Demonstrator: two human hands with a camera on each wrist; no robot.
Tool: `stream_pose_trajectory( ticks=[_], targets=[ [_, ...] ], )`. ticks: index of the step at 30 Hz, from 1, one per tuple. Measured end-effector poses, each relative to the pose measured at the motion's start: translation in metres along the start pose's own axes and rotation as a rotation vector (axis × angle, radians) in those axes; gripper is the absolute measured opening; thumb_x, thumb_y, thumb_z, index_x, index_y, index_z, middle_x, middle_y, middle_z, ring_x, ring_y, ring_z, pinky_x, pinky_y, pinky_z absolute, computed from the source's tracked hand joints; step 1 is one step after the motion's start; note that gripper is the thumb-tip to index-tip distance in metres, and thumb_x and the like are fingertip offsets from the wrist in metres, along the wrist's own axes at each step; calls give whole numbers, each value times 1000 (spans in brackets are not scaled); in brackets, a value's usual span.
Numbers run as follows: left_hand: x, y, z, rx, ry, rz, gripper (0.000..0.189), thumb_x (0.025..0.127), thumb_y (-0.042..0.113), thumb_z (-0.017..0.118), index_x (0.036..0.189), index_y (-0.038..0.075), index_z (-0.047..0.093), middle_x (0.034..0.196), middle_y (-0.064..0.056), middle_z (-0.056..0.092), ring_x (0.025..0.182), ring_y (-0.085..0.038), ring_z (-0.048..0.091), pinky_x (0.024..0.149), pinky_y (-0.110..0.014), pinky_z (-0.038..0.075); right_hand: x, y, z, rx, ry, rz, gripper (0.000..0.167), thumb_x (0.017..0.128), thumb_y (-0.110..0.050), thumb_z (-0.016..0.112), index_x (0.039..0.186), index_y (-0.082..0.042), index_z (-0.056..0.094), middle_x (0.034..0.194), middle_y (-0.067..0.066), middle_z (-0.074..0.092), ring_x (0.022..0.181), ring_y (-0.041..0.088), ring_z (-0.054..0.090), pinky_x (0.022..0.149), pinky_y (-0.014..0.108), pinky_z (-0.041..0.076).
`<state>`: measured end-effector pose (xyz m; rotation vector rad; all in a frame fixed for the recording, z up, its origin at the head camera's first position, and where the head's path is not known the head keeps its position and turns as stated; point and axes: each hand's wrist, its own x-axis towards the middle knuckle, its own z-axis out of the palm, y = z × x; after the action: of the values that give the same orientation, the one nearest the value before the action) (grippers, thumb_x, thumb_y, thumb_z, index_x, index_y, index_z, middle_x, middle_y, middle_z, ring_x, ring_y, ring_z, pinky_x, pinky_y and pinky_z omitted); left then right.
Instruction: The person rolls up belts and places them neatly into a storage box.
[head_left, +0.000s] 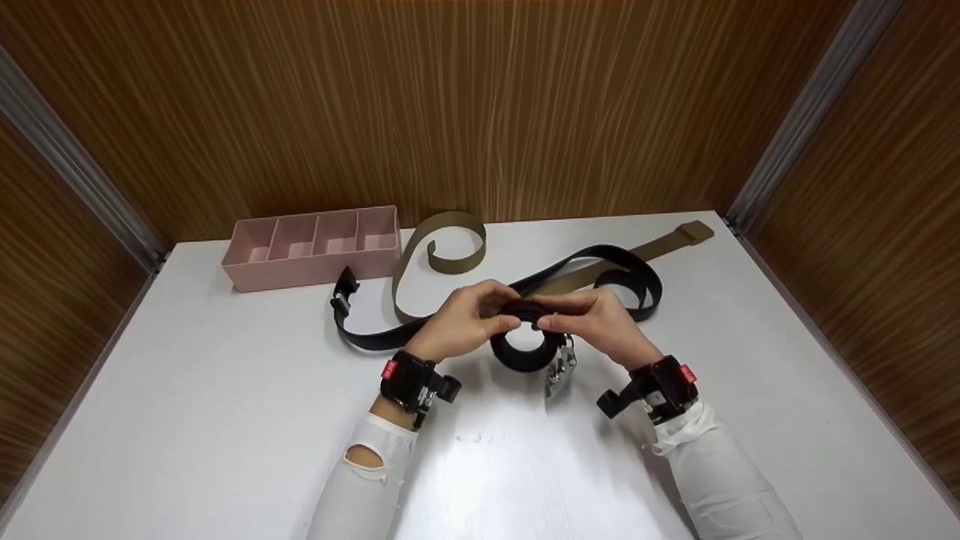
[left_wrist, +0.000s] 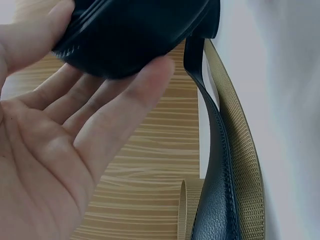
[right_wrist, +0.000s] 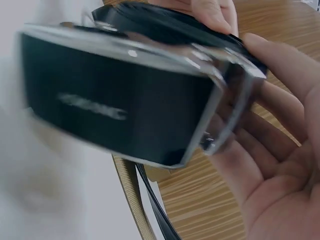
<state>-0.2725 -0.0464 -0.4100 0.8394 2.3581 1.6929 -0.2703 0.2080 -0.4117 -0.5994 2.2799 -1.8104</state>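
Observation:
Between my two hands is a black leather belt (head_left: 527, 361) wound into a round coil. My left hand (head_left: 463, 320) pinches the coil's upper left, thumb towards me and fingers behind. From the other side my right hand (head_left: 596, 322) pinches its upper right in the same way. The belt's metal-framed buckle (right_wrist: 115, 100) hangs at the coil's right; in the right wrist view its dark faceplate bears blurred lettering. Behind the hands a second black belt (head_left: 375, 341) lies loosely curved, partly hidden by my left hand, over a tan webbing belt (head_left: 450, 265).
A pink tray (head_left: 315, 267) with several compartments stands at the back left of the white table (head_left: 225, 420). The tan belt's end (head_left: 696, 232) lies at the back right. Wood-grain panels (head_left: 480, 105) close in the back and sides.

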Motion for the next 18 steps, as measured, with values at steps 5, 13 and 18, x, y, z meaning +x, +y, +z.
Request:
stream_pose_trajectory(
  ticks=[5,13,18],
  targets=[
    [1,-2,-1,-48,75,54,31,95,9,77,124,1,66,114,-11,73,101,-17,71,88,-29,55,1,0,3,13,100,-47,40,89,-15,85,126,-5,74,123,12,74,107,18,72,88,29,58],
    [1,-3,0,-39,222,114,37,93,14,78,126,1,66,118,-12,72,103,-20,71,89,-39,56,2,3,2,74,185,-103,41,89,-10,84,128,-3,73,124,13,74,105,15,73,86,27,59],
    [2,-1,1,-66,279,152,39,94,13,78,127,-1,65,121,-14,69,112,-22,69,94,-39,58,1,5,1,87,245,-125,38,89,-11,84,126,-5,75,120,9,75,105,16,73,86,27,59]
  ],
)
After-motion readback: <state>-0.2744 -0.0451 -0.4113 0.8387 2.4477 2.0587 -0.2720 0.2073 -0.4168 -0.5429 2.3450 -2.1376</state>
